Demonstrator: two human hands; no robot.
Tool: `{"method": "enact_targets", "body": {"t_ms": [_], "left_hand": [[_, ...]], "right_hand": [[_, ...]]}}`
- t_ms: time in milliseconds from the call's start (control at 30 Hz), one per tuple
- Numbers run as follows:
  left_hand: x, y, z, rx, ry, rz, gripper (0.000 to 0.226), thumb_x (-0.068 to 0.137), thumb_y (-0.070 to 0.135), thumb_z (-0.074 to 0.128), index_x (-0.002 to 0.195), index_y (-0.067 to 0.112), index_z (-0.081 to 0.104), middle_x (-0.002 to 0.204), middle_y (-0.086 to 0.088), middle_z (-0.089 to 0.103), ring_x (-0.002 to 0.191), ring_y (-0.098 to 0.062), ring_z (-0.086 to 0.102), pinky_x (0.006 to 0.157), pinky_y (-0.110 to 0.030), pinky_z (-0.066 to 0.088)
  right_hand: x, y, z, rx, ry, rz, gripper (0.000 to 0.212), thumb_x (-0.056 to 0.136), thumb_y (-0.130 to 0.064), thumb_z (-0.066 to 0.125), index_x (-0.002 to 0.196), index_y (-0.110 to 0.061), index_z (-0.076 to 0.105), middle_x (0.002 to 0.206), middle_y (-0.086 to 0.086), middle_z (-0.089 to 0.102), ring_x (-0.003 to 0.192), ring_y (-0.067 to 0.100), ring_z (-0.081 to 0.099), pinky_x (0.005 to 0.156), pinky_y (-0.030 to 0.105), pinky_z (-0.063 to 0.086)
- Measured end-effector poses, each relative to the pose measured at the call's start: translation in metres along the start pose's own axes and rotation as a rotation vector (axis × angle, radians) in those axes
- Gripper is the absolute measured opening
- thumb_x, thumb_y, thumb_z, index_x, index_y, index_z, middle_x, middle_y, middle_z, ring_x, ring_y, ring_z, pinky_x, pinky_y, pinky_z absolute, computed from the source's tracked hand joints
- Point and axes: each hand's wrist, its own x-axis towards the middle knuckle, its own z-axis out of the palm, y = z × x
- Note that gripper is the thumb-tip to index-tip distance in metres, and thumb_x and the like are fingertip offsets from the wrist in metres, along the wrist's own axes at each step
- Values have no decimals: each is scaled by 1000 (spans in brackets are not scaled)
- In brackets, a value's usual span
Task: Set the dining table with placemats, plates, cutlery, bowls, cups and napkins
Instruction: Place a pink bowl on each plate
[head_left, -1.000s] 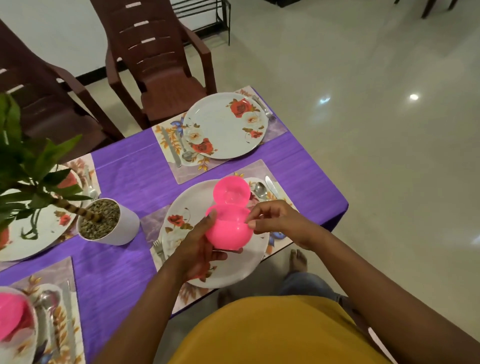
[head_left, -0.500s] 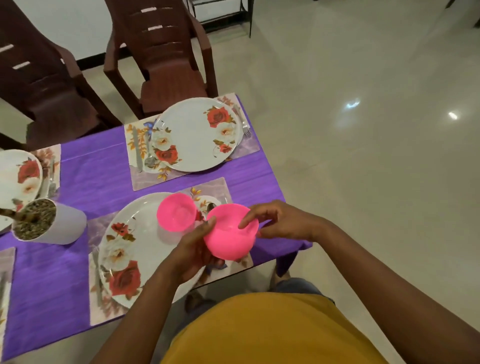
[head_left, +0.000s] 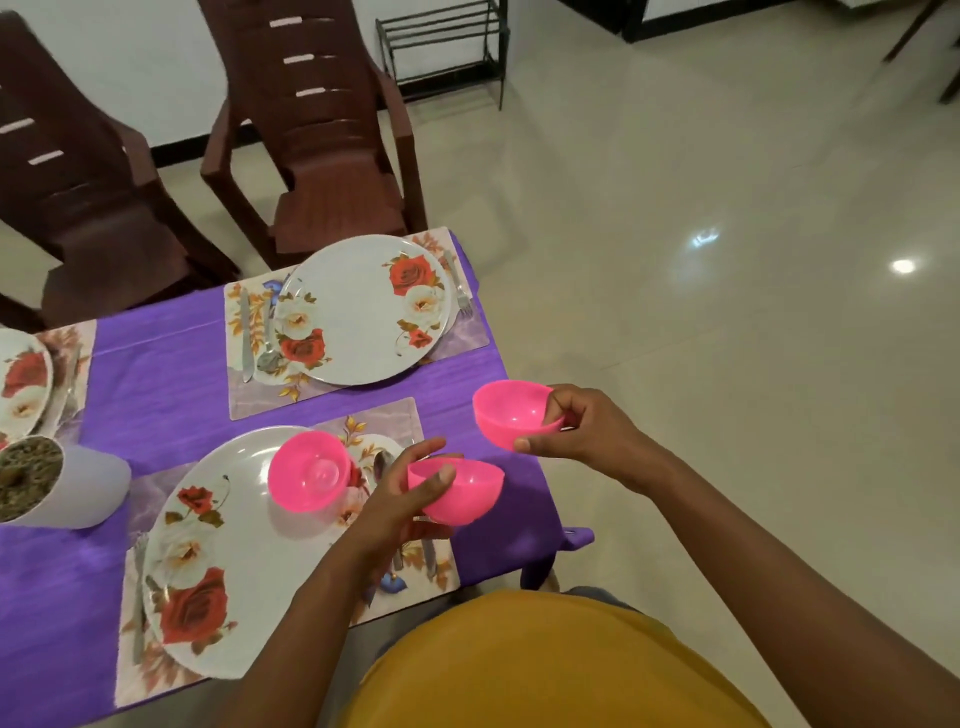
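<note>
My left hand (head_left: 402, 499) grips a pink plastic bowl (head_left: 467, 491) just above the near placemat (head_left: 384, 421). My right hand (head_left: 587, 431) pinches the rim of a second pink bowl (head_left: 511, 413) and holds it in the air over the table's right edge. A third pink bowl (head_left: 306, 470) sits on the upper right part of the near floral plate (head_left: 234, 551). A spoon and a knife on the near mat are partly hidden behind my left hand. The far floral plate (head_left: 363, 306) lies on its own placemat (head_left: 467, 332) with a knife, spoon and fork beside it.
A purple cloth (head_left: 166, 374) covers the table. A white pot of gravel (head_left: 57, 483) stands at the left, with another floral plate (head_left: 23, 384) behind it. Two brown plastic chairs (head_left: 322, 156) stand at the far side. Tiled floor lies to the right.
The stacked bowls have come apart: my right hand has lifted one bowl up and to the right, while my left hand keeps the other. The view has shifted to the right.
</note>
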Motion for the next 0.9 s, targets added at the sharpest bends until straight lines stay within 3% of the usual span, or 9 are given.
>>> {"method": "enact_targets", "body": {"t_ms": [100,200,300,467,567,667,900], "left_hand": [[16,4,5,15,-1,28,86,61,59,89,138,36,59,140,0,64,116,-32,70,89,-61,60],[28,9,15,44,-5,44,107,47,69,94,141,32,58,140,-3,61,117,-32,69,90,-59,61],[35,11,26,72,1,47,108,48,65,95,143,32,56,140,-6,55,119,-33,66,89,-53,62],[50,11,49,90,37,99,114,47,60,96,147,29,49,139,-6,56,122,-28,63,83,-44,64],[61,13,69,115,76,143,108,50,53,95,145,30,51,138,-2,59,123,-22,63,88,-44,63],[81,19,96,145,127,189,102,51,52,95,143,35,54,138,1,60,122,-19,63,97,-46,60],[132,46,190,81,272,260,101,48,50,94,139,31,56,136,1,62,120,-17,64,90,-33,60]], "right_hand": [[-9,2,-3,-11,105,10,42,67,-27,97,71,-12,58,91,2,67,80,13,60,70,35,50],[-20,3,-7,63,159,59,39,68,-29,97,95,-22,69,109,-3,69,93,19,68,77,36,58],[-28,7,-13,72,171,86,65,69,-31,96,123,-32,60,129,-5,60,106,21,68,83,36,62],[-25,18,-40,55,152,127,99,65,-41,96,148,-38,41,138,-9,50,116,13,61,92,32,58],[-10,22,-66,81,109,129,108,64,-36,97,155,-30,37,141,-10,49,118,8,57,95,29,55],[10,23,-104,109,53,116,102,59,-37,96,148,-31,44,138,-13,52,122,11,58,101,36,56],[56,29,-227,8,-95,108,105,53,-40,96,143,-36,44,138,-12,50,124,14,56,102,45,56]]}}
